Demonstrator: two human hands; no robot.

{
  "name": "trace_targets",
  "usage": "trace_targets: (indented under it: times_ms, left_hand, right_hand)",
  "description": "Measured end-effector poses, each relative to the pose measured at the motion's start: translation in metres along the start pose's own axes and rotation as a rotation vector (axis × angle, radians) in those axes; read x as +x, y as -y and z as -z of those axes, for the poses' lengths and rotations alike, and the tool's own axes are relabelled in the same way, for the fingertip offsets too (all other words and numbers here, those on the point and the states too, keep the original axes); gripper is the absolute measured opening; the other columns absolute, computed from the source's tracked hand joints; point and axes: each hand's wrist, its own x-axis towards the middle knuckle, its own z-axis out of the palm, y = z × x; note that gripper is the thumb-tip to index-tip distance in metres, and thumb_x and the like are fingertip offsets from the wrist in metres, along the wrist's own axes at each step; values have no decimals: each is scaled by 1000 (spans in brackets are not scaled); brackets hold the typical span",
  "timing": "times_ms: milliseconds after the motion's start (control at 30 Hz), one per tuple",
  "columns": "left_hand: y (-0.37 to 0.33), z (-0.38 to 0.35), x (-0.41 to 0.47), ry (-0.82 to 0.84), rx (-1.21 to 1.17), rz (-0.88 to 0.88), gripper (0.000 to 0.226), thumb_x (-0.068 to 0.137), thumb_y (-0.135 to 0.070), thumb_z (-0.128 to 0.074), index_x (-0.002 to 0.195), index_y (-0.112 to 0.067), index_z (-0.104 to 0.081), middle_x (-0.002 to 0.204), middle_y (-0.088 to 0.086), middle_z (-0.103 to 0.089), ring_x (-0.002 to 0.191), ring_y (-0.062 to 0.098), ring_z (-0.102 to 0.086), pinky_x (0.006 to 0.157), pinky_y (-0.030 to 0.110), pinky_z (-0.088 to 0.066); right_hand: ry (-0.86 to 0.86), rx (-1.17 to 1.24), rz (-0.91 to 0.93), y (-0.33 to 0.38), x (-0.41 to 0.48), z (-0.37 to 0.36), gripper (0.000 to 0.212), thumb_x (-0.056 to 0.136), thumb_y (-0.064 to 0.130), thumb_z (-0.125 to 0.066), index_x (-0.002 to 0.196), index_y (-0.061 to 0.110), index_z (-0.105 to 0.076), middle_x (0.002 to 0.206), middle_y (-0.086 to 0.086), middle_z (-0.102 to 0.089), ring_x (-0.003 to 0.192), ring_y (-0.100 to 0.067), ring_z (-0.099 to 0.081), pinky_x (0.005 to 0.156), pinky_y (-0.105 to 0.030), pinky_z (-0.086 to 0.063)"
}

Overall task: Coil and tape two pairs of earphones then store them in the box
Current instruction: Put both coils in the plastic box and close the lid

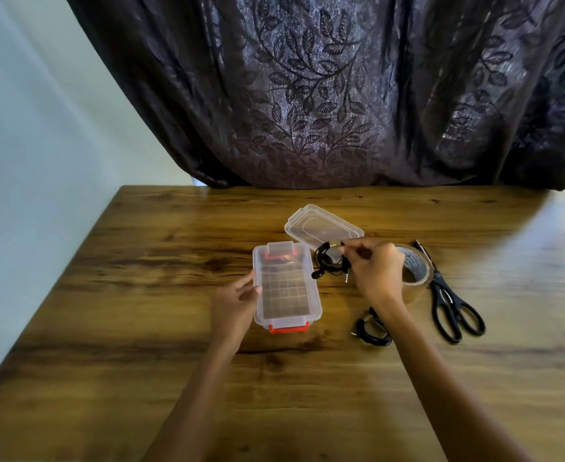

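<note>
In the head view, a coiled pair of black earphones (329,261) is pinched in the right hand (376,271), just right of the clear box (258,288) on the wooden table (141,295). The box's left wall is touched by the loosely spread left hand (234,303). A second coil (372,330) lies nearer, the lid (322,226), tape roll (416,273) and scissors (451,303) close by.

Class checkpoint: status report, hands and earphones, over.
Left hand steadying open box. Right hand holding coiled earphones beside it. Second coil on table. Nothing blocking.
</note>
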Motion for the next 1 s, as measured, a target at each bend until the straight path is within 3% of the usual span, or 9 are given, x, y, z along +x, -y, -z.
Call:
trace_targets:
  times_ms: [200, 333, 433, 533, 667, 800, 900, 1000]
  left_hand:
    - [2, 0, 2, 6, -26, 18, 40, 88, -9, -60, 127, -14, -55, 117, 6, -66, 96, 11, -65, 70, 18, -53]
    - [2, -1, 2, -8, -51, 26, 39, 87, -6, -60, 125, -12, -56, 109, 3, -68, 78, 4, -64, 63, 18, -55]
    - [3, -2, 3, -21, -53, 32, 38, 87, -6, -61, 123, -13, -59, 112, 6, -68, 87, 9, -65, 74, 29, -55]
    - [5, -1, 2, -13, -49, 33, 38, 87, -6, -60, 124, -15, -59, 111, 6, -69, 88, 12, -66, 75, 32, -56]
    - [5, -2, 2, -7, -33, 26, 38, 87, -8, -60, 124, -17, -58, 109, 5, -70, 85, 13, -68, 76, 38, -58]
    - [4, -3, 2, -11, -26, 14, 38, 88, -9, -60, 125, -16, -58, 110, 5, -70, 85, 12, -67, 76, 35, -58]
    - [5, -2, 1, -4, -28, 11, 38, 88, -9, -60, 126, -15, -57, 111, 5, -69, 80, 8, -66, 70, 30, -58]
    - [5, -2, 1, -7, -24, -1, 38, 88, -10, -61, 125, -15, -57, 112, 5, -69, 88, 12, -67, 76, 33, -58]
  right_hand:
    - [187, 42, 105, 24, -12, -20, 13, 79, 9, -72, 91, 9, -73, 80, 9, -67, 67, 8, -60, 70, -5, -48]
    - [394, -199, 233, 18, -21, -45, 11, 83, 10, -68, 92, 9, -73, 87, 0, -72, 77, -9, -65, 76, -21, -53]
    - [523, -408, 317, 11, -21, -62, 12, 86, 11, -62, 92, 9, -73, 89, -3, -73, 79, -16, -68, 73, -30, -56]
    - [638, -593, 365, 9, -19, -71, 15, 87, 7, -59, 95, 10, -71, 93, -6, -72, 82, -20, -68, 73, -33, -57]
    - [676, -769, 450, 12, -18, -74, 14, 86, 3, -57, 93, 6, -68, 90, -10, -69, 81, -24, -67, 69, -28, -55]
    - [682, -905, 550, 14, -22, -78, 8, 86, 6, -58, 90, 8, -65, 89, -9, -68, 79, -22, -66, 66, -29, -53]
    - [703, -904, 559, 13, -23, -80, 7, 87, 10, -59, 91, 8, -65, 91, -9, -68, 79, -22, -66, 68, -30, -55]
    - [724, -883, 543, 13, -23, -78, 9, 87, 11, -59, 92, 6, -64, 94, -11, -67, 82, -25, -65, 68, -32, -52]
